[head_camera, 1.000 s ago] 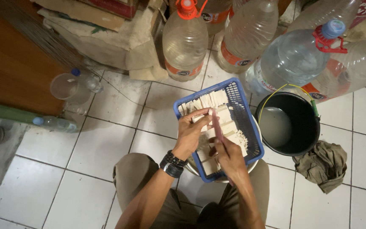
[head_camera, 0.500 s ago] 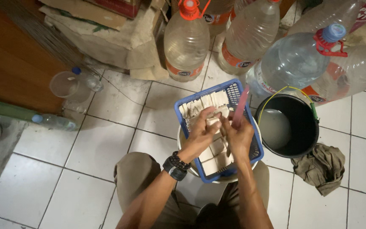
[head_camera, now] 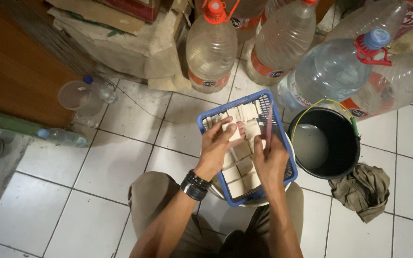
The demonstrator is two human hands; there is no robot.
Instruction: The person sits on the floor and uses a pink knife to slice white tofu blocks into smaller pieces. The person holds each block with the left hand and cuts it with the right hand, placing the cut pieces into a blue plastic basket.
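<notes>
With the left hand (head_camera: 220,145) gripping a pale block (head_camera: 229,132) and the right hand (head_camera: 269,160) clenched round a thin pink blade (head_camera: 268,128), a slip risked nicking fingers or tipping the blue basket (head_camera: 209,122) off its white bowl (head_camera: 290,144).

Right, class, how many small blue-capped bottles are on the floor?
2. One small bottle lies beside the clear cup; the other small bottle lies by the green strip. More may be hidden.

Left hand (head_camera: 217,145) grips a white block (head_camera: 231,130) over the blue basket (head_camera: 210,121); right hand (head_camera: 270,160) holds a pink stick (head_camera: 268,123).
</notes>
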